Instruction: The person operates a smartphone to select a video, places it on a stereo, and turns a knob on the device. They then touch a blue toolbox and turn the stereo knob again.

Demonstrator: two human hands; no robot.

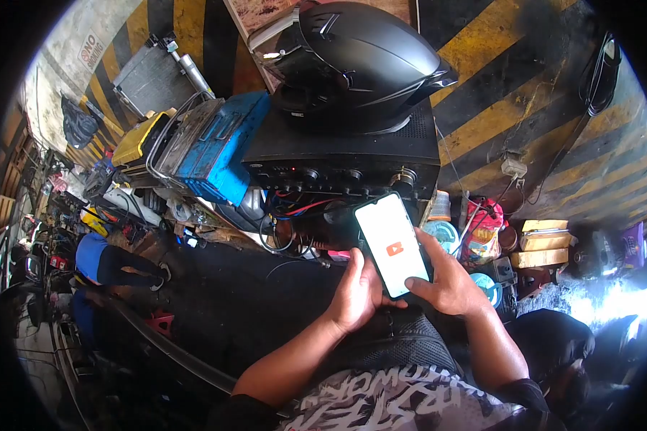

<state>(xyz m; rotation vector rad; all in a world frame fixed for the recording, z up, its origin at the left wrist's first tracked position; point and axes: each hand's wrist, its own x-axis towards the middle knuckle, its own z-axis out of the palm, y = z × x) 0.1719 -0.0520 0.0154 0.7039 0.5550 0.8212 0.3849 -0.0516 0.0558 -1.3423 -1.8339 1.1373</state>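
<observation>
Phone (392, 244) held in front of amplifier (345, 161), screen lit. Left hand (356, 294) fingers curled round its lower left edge; right hand (449, 284) cupped behind, thumb on lower screen. Helmet (352, 61) atop amplifier.

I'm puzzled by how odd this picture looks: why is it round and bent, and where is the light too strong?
Head view: a fisheye lens bends the striped wall and leaves black corners; the phone screen, held by the left hand and right hand, is blown out white; daylight glares at the lower right; the left edge is dim and smeared.
</observation>
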